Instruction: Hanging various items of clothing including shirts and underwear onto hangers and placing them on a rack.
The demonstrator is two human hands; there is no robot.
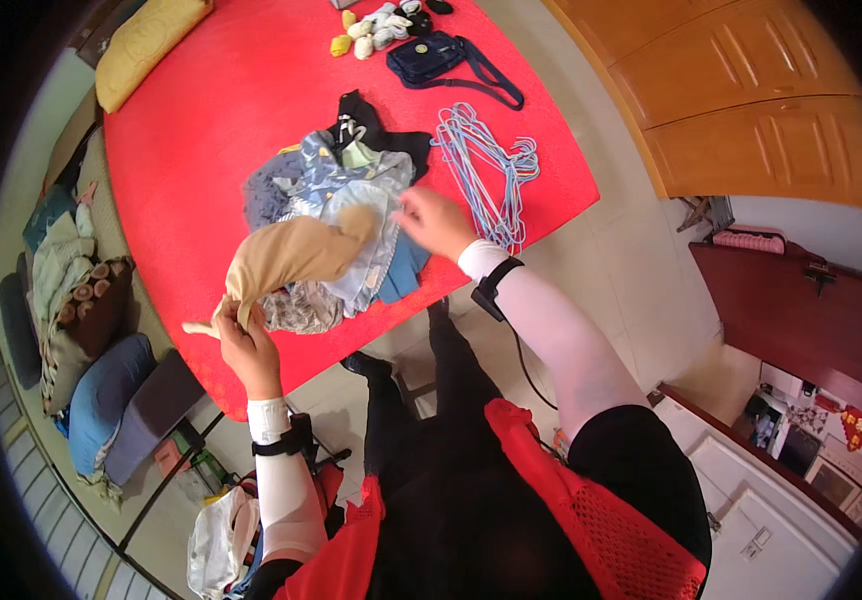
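Observation:
My left hand (245,341) grips one end of a tan cloth garment (288,251), held up over the red-covered table (176,187). The garment's far end is blurred and reaches toward my right hand (431,221). That hand is also blurred, its fingers parted, just right of the tan cloth, with no cloth seen in it. Below lies a heap of clothes: a grey-blue patterned piece (318,169), a light blue one (360,270), a black one (401,146), a blue one (405,270) and a mottled brown one (303,309).
Several blue and white hangers (487,176) lie right of the heap. A dark shoulder bag (423,60) and rolled socks (371,30) are farther back. A yellow cushion (146,52) occupies the far left corner. Pillows and cloths (93,315) sit left, beyond the table edge.

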